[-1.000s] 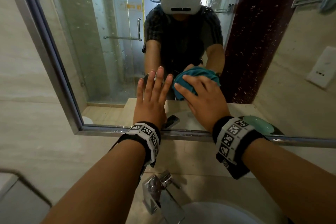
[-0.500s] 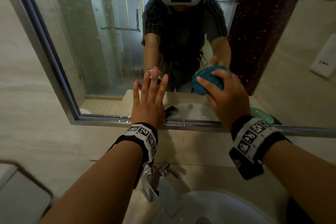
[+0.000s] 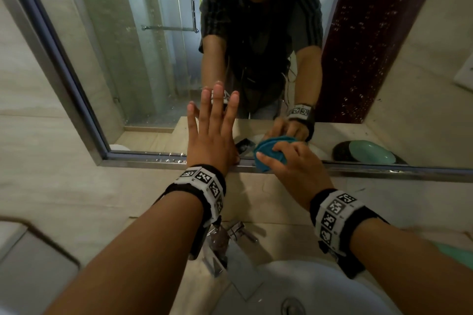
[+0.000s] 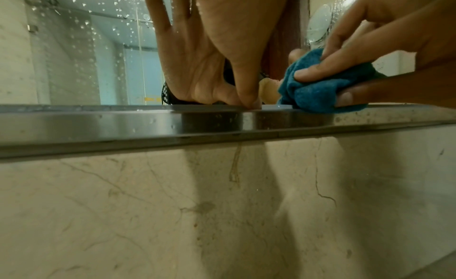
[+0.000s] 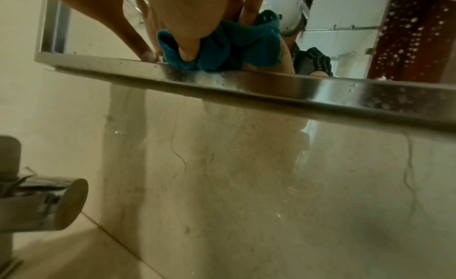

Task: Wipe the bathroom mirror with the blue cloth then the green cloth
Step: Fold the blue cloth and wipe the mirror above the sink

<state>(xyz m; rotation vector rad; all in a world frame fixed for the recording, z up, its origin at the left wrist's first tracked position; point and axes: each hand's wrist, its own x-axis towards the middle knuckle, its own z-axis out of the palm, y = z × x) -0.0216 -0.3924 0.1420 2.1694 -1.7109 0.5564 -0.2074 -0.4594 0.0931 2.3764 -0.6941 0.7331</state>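
Note:
The bathroom mirror [image 3: 128, 59] fills the wall ahead. My left hand [image 3: 212, 130] lies flat on the glass near its bottom edge, fingers straight and spread; in the left wrist view this hand [image 4: 237, 49] has its thumb tip down at the frame. Just to its right, my right hand [image 3: 286, 161] grips the bunched blue cloth [image 3: 268, 153] and presses it on the glass right at the bottom frame. The blue cloth [image 4: 318, 88] touches the metal ledge. The right wrist view shows the blue cloth [image 5: 237, 47] under my right hand [image 5: 192, 30]. A pale green thing [image 3: 371, 153] shows reflected at lower right.
A steel frame [image 3: 384, 170] runs along the mirror's bottom edge. Water droplets [image 3: 363, 46] speckle the right part of the glass. Below my arms are a chrome faucet [image 3: 225, 245] and a white basin [image 3: 307, 289]. Marble wall lies under the mirror.
My right hand carried the blue cloth right across the glass, then down and back left to the bottom frame. The left hand stayed flat on the mirror.

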